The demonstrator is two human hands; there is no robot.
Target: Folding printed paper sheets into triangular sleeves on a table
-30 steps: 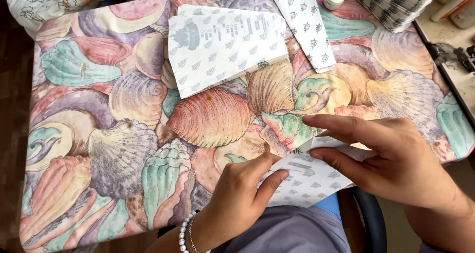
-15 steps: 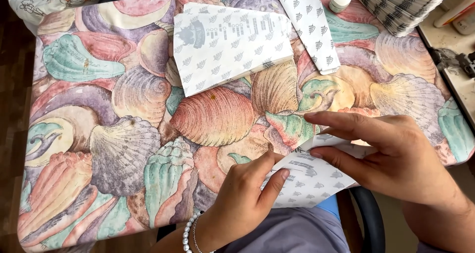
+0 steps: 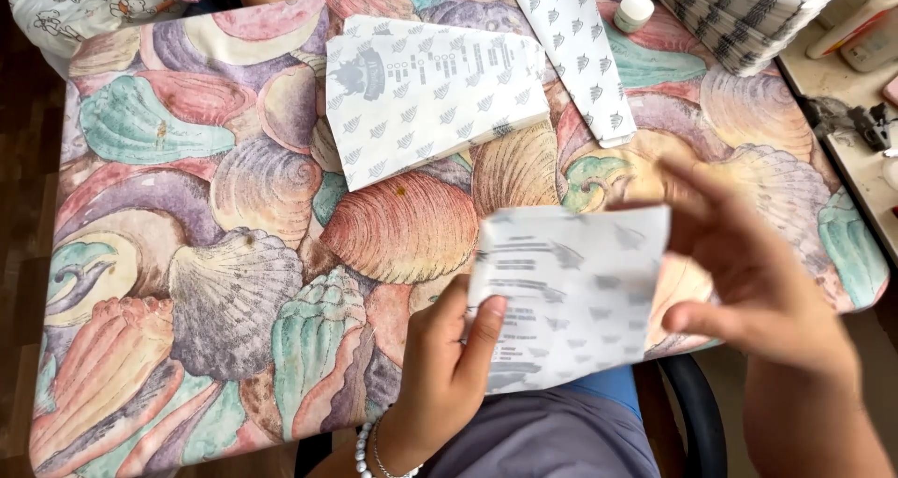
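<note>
I hold a white sheet of patterned paper [image 3: 571, 291] up off the table's near edge, tilted toward me and blurred by motion. My left hand [image 3: 444, 375] pinches its lower left edge between thumb and fingers; a bead bracelet sits on that wrist. My right hand [image 3: 748, 272] is at the sheet's right edge, fingers spread, and its grip is blurred. On the table beyond lie a stack of flat folded white paper bags [image 3: 430, 90] and a narrow folded paper strip [image 3: 585, 52].
The table carries a seashell-print cloth [image 3: 224, 253]. A tall pile of paper sheets [image 3: 739, 15] stands at the far right corner beside a small white jar [image 3: 636, 10]. A side counter with small items [image 3: 861, 113] runs along the right.
The paper lay flat on the table's near edge under both hands; now both hands have lifted it up and turned it toward me.
</note>
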